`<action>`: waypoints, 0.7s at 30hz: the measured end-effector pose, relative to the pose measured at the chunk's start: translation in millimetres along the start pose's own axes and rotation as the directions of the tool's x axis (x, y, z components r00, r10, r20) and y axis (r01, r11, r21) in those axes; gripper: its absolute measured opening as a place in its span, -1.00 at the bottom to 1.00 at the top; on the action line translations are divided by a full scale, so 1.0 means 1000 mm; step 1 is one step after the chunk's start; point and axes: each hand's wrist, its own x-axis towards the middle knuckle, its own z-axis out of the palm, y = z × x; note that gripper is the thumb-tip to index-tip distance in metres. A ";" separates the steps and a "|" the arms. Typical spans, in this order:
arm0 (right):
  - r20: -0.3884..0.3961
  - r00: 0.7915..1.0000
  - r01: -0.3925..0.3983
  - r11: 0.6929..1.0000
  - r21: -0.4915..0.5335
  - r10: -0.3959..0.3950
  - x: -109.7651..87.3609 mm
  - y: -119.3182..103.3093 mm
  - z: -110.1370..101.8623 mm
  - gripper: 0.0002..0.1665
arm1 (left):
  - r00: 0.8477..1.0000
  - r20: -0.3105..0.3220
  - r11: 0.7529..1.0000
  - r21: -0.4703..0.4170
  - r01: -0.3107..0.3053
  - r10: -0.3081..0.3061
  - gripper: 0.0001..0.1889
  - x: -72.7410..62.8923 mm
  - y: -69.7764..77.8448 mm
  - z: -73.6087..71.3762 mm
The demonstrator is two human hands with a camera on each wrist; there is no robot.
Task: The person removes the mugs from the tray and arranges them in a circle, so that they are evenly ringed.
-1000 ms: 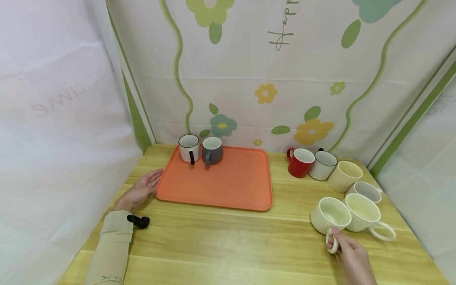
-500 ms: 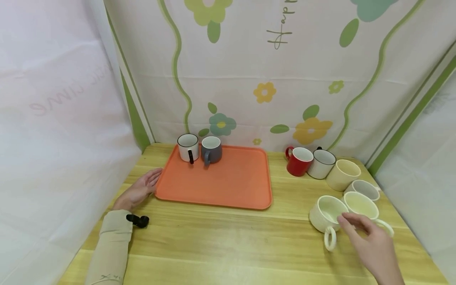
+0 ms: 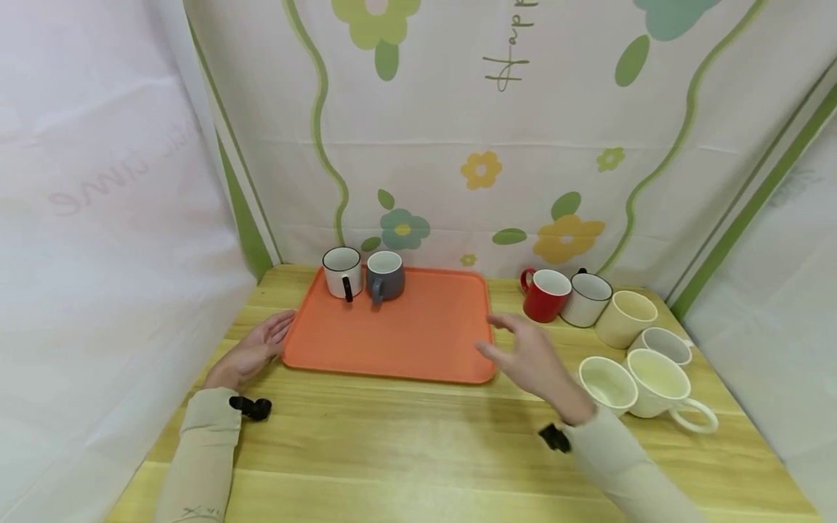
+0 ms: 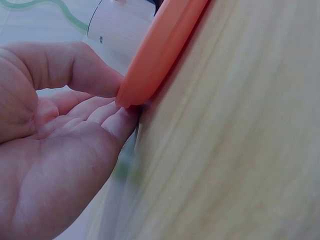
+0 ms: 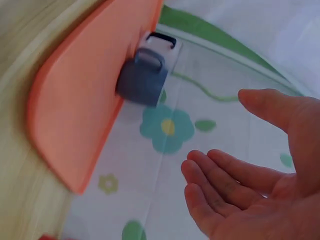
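Observation:
My left hand [image 3: 253, 350] is at the left edge of the orange tray [image 3: 418, 335]. In the left wrist view, its thumb and fingertips meet at the tray's rim [image 4: 155, 55] and pinch it. My right hand [image 3: 531, 359] is over the tray's right edge, its thumb and fingers apart, holding nothing. In the right wrist view, the right hand [image 5: 260, 185] shows its palm, with loosely bent fingers. On the tray's back left stand a white black-rimmed mug [image 3: 335, 282] and a grey-blue mug [image 3: 391, 283]. A cream mug [image 3: 607, 381] is behind my right wrist, its handle hidden.
Along the table's right side stand a red mug [image 3: 543, 299], a black-rimmed white mug [image 3: 582, 309], a pale yellow mug [image 3: 617, 328], a whitish mug [image 3: 676, 352] and another cream mug [image 3: 650, 399]. A printed curtain [image 3: 418, 167] hangs behind the table.
My right hand has let go of the cream mug's handle and moved left and away to the tray's right edge. The left hand stays at the tray's left edge.

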 end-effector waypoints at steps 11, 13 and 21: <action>0.200 0.980 -0.054 0.978 0.201 0.013 0.088 -0.041 0.086 -0.25 | 1.000 -0.008 1.000 0.027 0.004 -0.004 -0.05 0.001 0.000 0.002; 0.205 0.978 -0.084 0.969 0.232 0.036 0.100 -0.040 0.101 -0.25 | 1.000 -0.004 1.000 0.032 0.002 -0.002 -0.05 0.002 -0.001 0.002; 0.238 0.967 -0.150 0.953 0.264 0.086 0.144 -0.037 0.140 -0.24 | 1.000 -0.015 0.999 0.049 0.014 -0.014 -0.05 0.000 0.000 0.001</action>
